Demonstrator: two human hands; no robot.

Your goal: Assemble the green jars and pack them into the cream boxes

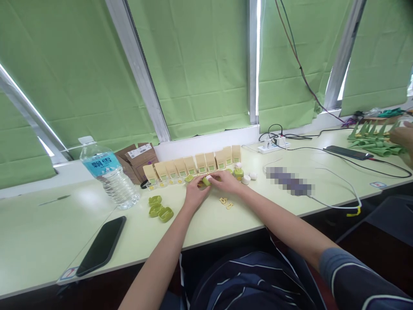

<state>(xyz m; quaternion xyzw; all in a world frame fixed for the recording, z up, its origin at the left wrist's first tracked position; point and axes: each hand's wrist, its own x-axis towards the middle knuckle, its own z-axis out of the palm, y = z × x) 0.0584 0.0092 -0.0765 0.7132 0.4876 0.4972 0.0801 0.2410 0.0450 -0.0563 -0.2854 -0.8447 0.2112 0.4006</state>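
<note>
My left hand (195, 192) is closed on a small green plastic piece (206, 181) near the middle of the table. My right hand (225, 181) pinches a small whitish-pink piece (208, 177) against that green one. Beside my right hand are another green piece (238, 173) and several white rounded pieces (246, 179). Several green shells (165, 214) lie left of my left forearm. Small yellow parts (229, 206) rest in front of my right wrist. Behind my hands stands a row of tan cards with clear packs (189, 164).
A water bottle (109, 174), a brown cardboard box (142, 159) and a black phone (102, 245) stand or lie to the left. A power strip (273, 145), cables and a second phone (347, 152) are on the right. Another person's hand (405, 135) is by green pieces (376, 144).
</note>
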